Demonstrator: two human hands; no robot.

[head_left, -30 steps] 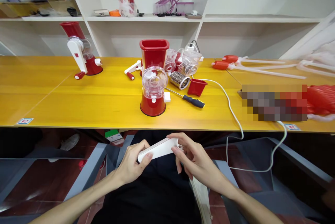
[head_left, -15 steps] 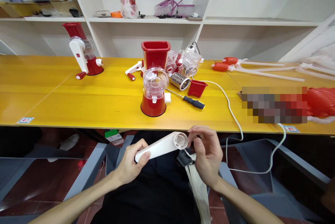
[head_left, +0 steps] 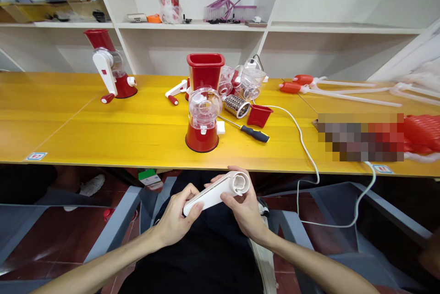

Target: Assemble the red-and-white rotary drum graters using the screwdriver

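Observation:
A white crank handle [head_left: 215,194] with a hollow round socket at its right end is held above my lap, in front of the table edge. My left hand [head_left: 177,215] grips its narrow end, thumb on top. Around the socket end closes my right hand [head_left: 245,209], its thumb on the upper face and its fingers behind. On the table ahead stands a red rotary grater [head_left: 203,133] with a clear drum housing and a red hopper; its side shows no crank.
On the yellow table [head_left: 144,133] lie a screwdriver [head_left: 254,133], a metal grating drum [head_left: 236,106], a red pusher cup [head_left: 259,115] and another crank [head_left: 176,92]. A second grater [head_left: 115,67] with its crank fitted stands left. A white cable [head_left: 300,133] hangs over the edge at right.
My right hand has moved left and closed on the socket end of the crank handle. The handle has shifted slightly right in my left hand's hold.

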